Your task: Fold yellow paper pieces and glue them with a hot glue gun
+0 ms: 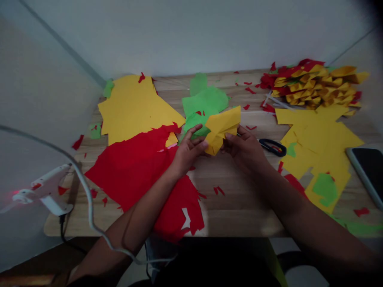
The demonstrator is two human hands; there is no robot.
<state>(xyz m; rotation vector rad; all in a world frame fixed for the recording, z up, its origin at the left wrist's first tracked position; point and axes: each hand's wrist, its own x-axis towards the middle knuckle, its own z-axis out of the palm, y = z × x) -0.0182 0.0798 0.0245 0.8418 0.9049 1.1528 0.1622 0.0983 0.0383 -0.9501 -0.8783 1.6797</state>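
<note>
Between both hands, above the middle of the table, is a folded piece of yellow paper (223, 124) with visible creases. My left hand (190, 148) pinches its lower left edge between thumb and fingers. At its right side my right hand (243, 149) grips the paper, some of those fingers hidden behind it. Just behind the hands lie green paper pieces (206, 99). A large red paper sheet (134, 171) spreads under my left forearm. Dark-handled scissors (272, 147) rest on the table right of my right hand, partly hidden.
Yellow sheets (131, 107) lie back left, and cut yellow paper (317, 139) lies right. Folded yellow and red pieces (320, 85) are heaped back right. A phone (366, 171) sits at the right edge. A white glue gun (49, 191) stands left; a pale cable (86, 191) crosses my left forearm.
</note>
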